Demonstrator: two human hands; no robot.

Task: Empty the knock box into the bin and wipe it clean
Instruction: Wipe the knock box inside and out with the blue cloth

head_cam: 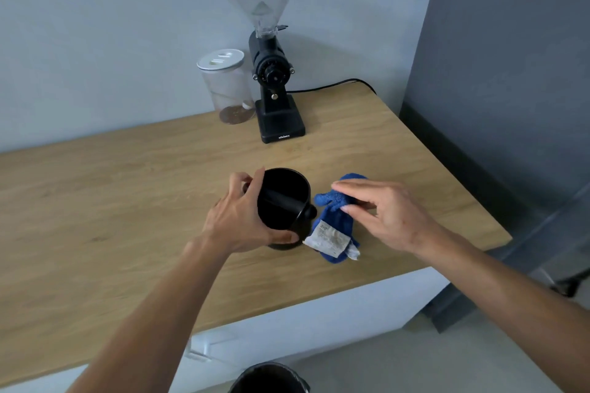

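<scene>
A black round knock box (285, 201) with a bar across its mouth stands upright on the wooden counter (127, 188). My left hand (242, 217) wraps its left side, thumb on the near wall and fingers at the far rim. A crumpled blue cloth (335, 220) with a white care label lies just right of the box. My right hand (380, 210) rests over the cloth with thumb and fingers spread, touching its top. A black bin (269, 378) shows at the bottom edge, on the floor below the counter.
A black coffee grinder (271, 73) with a clear hopper stands at the back, its cable trailing right. A clear lidded jar (228, 86) sits to its left. The counter's right edge drops to a grey floor and grey wall.
</scene>
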